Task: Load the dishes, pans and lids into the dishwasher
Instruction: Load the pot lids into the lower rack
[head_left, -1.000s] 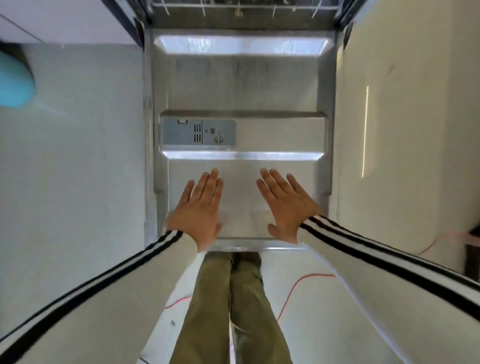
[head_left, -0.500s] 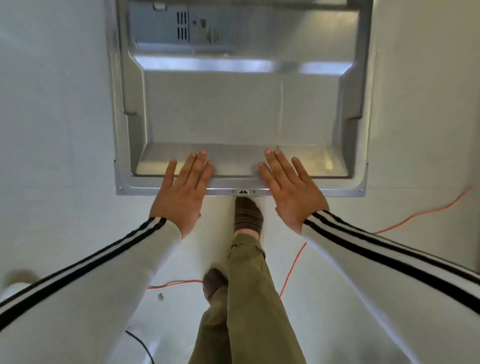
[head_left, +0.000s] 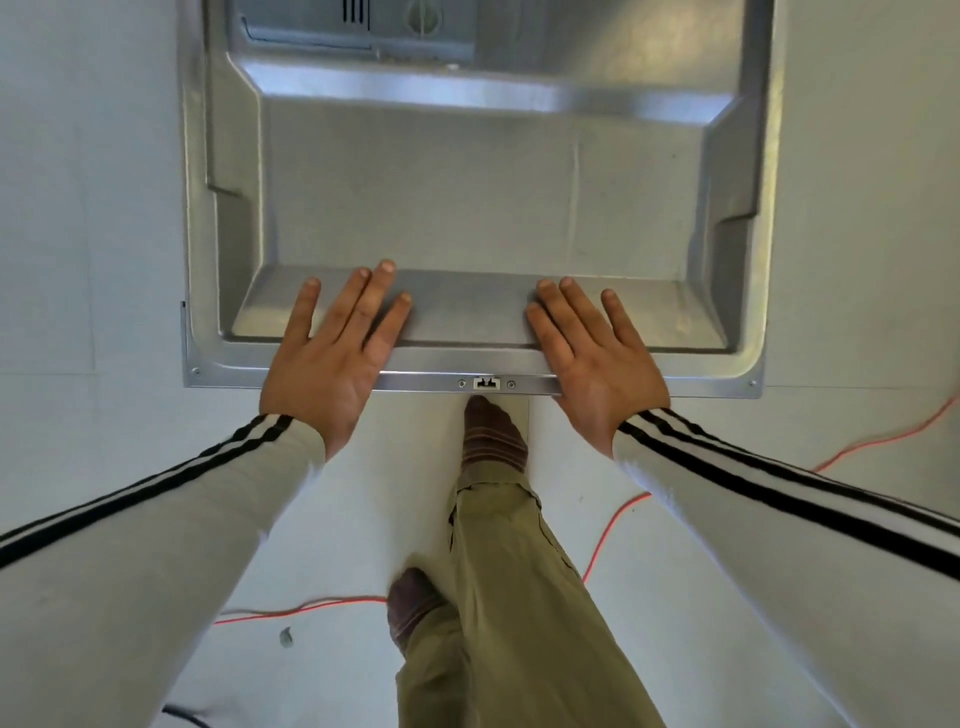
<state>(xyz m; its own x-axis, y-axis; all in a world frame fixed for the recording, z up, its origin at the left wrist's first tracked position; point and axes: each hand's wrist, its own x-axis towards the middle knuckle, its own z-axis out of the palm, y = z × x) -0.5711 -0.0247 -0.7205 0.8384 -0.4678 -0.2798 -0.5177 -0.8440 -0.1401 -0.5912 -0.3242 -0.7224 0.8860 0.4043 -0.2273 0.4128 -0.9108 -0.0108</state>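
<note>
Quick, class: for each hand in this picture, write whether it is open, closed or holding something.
Left hand: open, fingers straight, flat on the edge of the dishwasher door.
Right hand: open, fingers straight, flat on the same edge, holding nothing.

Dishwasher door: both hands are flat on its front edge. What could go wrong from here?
The left hand and right hand rest flat on the dishwasher door; leaning weight there could strain its hinges. A socked foot sits below its front edge and might get bumped. The orange cable trails across the floor beside the legs, a trip hazard when stepping back.
</note>
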